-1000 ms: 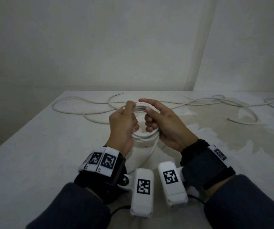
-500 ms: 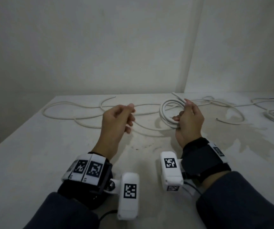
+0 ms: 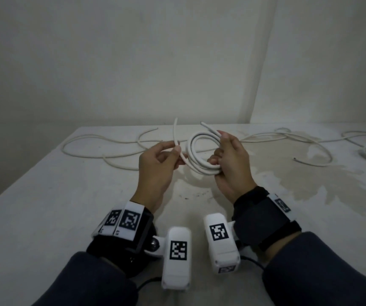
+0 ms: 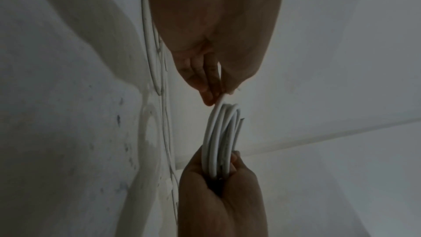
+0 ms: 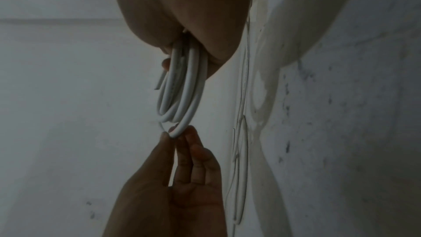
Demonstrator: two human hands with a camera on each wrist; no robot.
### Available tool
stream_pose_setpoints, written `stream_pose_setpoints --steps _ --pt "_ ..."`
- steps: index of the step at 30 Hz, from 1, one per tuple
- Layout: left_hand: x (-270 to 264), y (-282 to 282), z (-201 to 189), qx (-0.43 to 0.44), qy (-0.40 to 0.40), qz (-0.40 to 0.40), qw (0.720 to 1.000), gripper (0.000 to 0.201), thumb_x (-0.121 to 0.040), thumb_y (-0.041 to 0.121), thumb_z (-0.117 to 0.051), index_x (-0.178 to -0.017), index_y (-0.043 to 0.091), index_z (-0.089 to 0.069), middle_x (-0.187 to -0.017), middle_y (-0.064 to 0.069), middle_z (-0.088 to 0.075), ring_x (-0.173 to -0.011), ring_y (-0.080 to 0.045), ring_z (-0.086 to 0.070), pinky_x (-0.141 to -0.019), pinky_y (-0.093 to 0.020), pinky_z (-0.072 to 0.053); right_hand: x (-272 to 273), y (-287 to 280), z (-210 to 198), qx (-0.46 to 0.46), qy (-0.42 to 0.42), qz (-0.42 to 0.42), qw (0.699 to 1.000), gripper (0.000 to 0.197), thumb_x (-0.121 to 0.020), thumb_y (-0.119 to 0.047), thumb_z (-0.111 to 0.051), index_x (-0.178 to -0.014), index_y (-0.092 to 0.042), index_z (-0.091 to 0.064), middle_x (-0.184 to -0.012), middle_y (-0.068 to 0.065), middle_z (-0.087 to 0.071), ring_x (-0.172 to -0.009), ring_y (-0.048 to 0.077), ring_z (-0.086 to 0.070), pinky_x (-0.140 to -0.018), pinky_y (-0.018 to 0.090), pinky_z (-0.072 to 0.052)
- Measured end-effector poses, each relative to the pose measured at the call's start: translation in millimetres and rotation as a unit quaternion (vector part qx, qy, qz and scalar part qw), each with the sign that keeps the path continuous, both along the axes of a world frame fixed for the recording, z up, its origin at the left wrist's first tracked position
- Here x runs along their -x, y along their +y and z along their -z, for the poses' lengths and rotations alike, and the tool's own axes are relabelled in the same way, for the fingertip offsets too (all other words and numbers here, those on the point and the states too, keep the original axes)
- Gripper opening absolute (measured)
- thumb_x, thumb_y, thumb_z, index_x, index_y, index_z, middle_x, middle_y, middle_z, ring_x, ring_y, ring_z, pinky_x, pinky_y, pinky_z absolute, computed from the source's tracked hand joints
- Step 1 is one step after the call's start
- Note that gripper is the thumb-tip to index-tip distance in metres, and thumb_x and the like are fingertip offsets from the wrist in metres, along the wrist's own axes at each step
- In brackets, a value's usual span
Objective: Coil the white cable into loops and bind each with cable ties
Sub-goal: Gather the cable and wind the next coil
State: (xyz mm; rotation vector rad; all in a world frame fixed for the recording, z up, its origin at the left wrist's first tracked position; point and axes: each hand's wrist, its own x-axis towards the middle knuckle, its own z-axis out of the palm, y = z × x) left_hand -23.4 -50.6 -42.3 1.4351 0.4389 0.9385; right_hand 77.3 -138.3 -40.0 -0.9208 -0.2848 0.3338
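White springy round cable coil (image 3: pixel 199 160) is sitting gripped in the right hand (image 3: pixel 233 164); the left hand (image 3: pixel 157 164) is pinching its stiff loose end.

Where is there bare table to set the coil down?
Bare table lies left of the left hand, nearer than the loose cable. The far edge and right side are crowded with cable; the right hand grips the coil.

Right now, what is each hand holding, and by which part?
The right hand grips the coil of white cable by its right side. The left hand pinches the cable's loose tail just where it leaves the coil.
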Motion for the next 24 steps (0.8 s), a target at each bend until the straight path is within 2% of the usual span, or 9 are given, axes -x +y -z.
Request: stream_pose_setpoints --steps 3,5,7,9,13,17,19,21,24 --pt "-3.2 -0.9 1.9 -0.01 -0.008 -0.002 1.0 0.016 -0.094 0.012 -0.057 -0.104 0.017 -0.068 -0.079 -0.003 -0.07 -0.067 -0.002 -0.065 -0.064 -0.012 -0.048 3.5 -0.8 -1.7 0.003 -0.018 -0.036 0.999 0.018 -0.102 -0.018 -0.044 -0.095 -0.013 -0.06 -0.055 -0.001 -0.034 -0.04 0.005 -0.034 -0.041 0.017 -0.037" --pt "-3.9 -2.0 2.4 0.01 -0.013 0.021 1.0 0.019 -0.095 0.014 -0.056 -0.108 0.018 -0.069 -0.092 -0.004 -0.071 -0.08 -0.005 -0.066 -0.07 -0.016 -0.051 5.2 -1.5 -2.2 0.005 -0.025 -0.054 0.998 0.017 -0.102 -0.019 -0.043 -0.096 -0.013 -0.058 -0.056 -0.001 -0.033 -0.041 0.005 -0.033 -0.04 0.018 -0.036" --pt "-2.7 -2.9 1.9 0.055 -0.024 0.072 0.996 0.025 -0.097 0.014 -0.052 -0.117 0.016 -0.067 -0.107 -0.003 -0.07 -0.095 -0.009 -0.065 -0.073 -0.02 -0.054 6.5 -2.4 -2.5 0.004 -0.024 -0.069 0.997 0.017 -0.102 -0.019 -0.043 -0.096 -0.013 -0.057 -0.057 -0.001 -0.032 -0.042 0.006 -0.031 -0.04 0.017 -0.035" --pt "-0.3 -4.7 0.2 0.129 -0.042 0.135 0.982 0.029 -0.098 0.013 -0.049 -0.122 0.017 -0.064 -0.109 -0.004 -0.069 -0.098 -0.016 -0.067 -0.072 -0.026 -0.057 7.0 -2.7 -2.5 0.012 -0.026 -0.078 0.997 0.016 -0.102 -0.019 -0.043 -0.096 -0.013 -0.056 -0.056 -0.001 -0.032 -0.042 0.006 -0.03 -0.039 0.018 -0.035" --pt "-1.6 -5.6 -1.9 0.242 -0.081 0.202 0.946 0.032 -0.1 0.021 -0.044 -0.128 0.019 -0.06 -0.089 -0.005 -0.071 -0.07 -0.013 -0.067 -0.064 -0.027 -0.057 7.5 -2.5 -2.6 0.017 -0.025 -0.101 0.994 0.016 -0.102 -0.018 -0.044 -0.092 -0.014 -0.056 -0.061 0.001 -0.032 -0.045 0.007 -0.03 -0.039 0.018 -0.033" --pt "-5.2 -0.6 -2.0 0.334 -0.119 0.22 0.909 0.032 -0.099 0.025 -0.046 -0.127 0.018 -0.06 -0.062 0.0 -0.054 -0.05 -0.009 -0.054 -0.056 -0.024 -0.053 12.0 0.0 -3.0 0.029 -0.042 -0.12 0.991 0.014 -0.101 -0.017 -0.044 -0.092 -0.016 -0.055 -0.059 0.002 -0.03 -0.044 0.011 -0.026 -0.041 0.022 -0.032" --pt "-4.1 1.3 -3.5 0.366 -0.118 0.237 0.892 0.023 -0.096 0.027 -0.051 -0.106 0.015 -0.067 -0.054 0.001 -0.049 -0.043 -0.01 -0.048 -0.051 -0.024 -0.051 13.3 1.1 -3.3 0.043 -0.06 -0.126 0.989 0.012 -0.1 -0.015 -0.043 -0.093 -0.016 -0.053 -0.057 0.001 -0.034 -0.041 0.011 -0.029 -0.041 0.022 -0.033" --pt "-3.6 2.6 -4.5 0.373 -0.095 0.235 0.893 0.022 -0.092 0.032 -0.057 -0.078 0.014 -0.058 -0.046 0.002 -0.043 -0.038 -0.011 -0.043 -0.048 -0.023 -0.046 14.4 2.1 -3.5 0.061 -0.086 -0.13 0.986 0.013 -0.099 -0.011 -0.04 -0.092 -0.016 -0.05 -0.058 0.003 -0.038 -0.039 0.013 -0.031 -0.041 0.022 -0.033" --pt "-6.3 2.9 -5.4 0.347 -0.067 0.185 0.917 0.016 -0.088 0.031 -0.06 -0.079 0.017 -0.059 -0.045 0.005 -0.035 -0.035 -0.008 -0.033 -0.047 -0.021 -0.034 18.3 2.9 -3.1 0.092 -0.14 -0.122 0.978 0.016 -0.099 -0.009 -0.037 -0.095 -0.014 -0.051 -0.063 0.006 -0.041 -0.037 0.014 -0.033 -0.041 0.024 -0.034"
